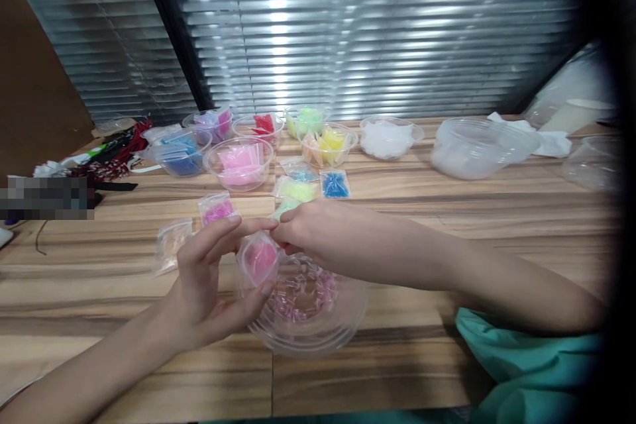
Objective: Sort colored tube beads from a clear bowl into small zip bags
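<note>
Thumb and fingers of my left hand (213, 278) hold a small clear plastic bag (259, 262) with pink contents. My right hand (305, 228) is curled, its knuckles up, against the upper right side of this bag. Its fingertips are hidden, so what they pinch cannot be made out. Under both hands stands a clear round plastic bowl (342, 318) with many short, shiny pink tube pieces (303, 291) at its bottom. Just beyond my hands lie small bags: a magenta one (217, 209), a pale yellow one (297, 190) and a blue one (334, 184).
A bag with peach contents (172, 244) lies left. Clear tubs of coloured packets, including a pink one (240, 164) and a blue one (181, 151), line the back. Stacked empty tubs (470, 149) stand back right. Dark and red cords (116, 152) lie back left, before window blinds.
</note>
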Demonstrator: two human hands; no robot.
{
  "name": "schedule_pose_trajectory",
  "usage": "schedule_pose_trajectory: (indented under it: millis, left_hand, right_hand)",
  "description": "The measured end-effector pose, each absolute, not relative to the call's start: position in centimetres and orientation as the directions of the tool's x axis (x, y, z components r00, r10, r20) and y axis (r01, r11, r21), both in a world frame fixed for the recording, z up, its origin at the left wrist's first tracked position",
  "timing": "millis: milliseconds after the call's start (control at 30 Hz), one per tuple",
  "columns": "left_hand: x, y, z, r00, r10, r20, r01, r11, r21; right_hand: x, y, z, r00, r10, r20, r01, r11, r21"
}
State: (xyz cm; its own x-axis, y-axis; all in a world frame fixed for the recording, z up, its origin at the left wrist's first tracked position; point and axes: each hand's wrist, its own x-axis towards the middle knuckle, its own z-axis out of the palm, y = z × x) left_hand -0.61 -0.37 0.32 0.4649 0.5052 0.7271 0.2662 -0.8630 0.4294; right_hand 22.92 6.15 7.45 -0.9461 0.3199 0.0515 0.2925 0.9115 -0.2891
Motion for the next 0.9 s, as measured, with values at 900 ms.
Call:
schedule_pose_trajectory:
  millis: [900]
  left_hand:
    - [-0.9,0.0,-1.1,0.404,0.483,0.777,0.254,-0.875,0.412]
  right_hand:
    - [21.6,6.3,7.7,-0.855,0.21,0.474,-0.018,0.902,-0.432]
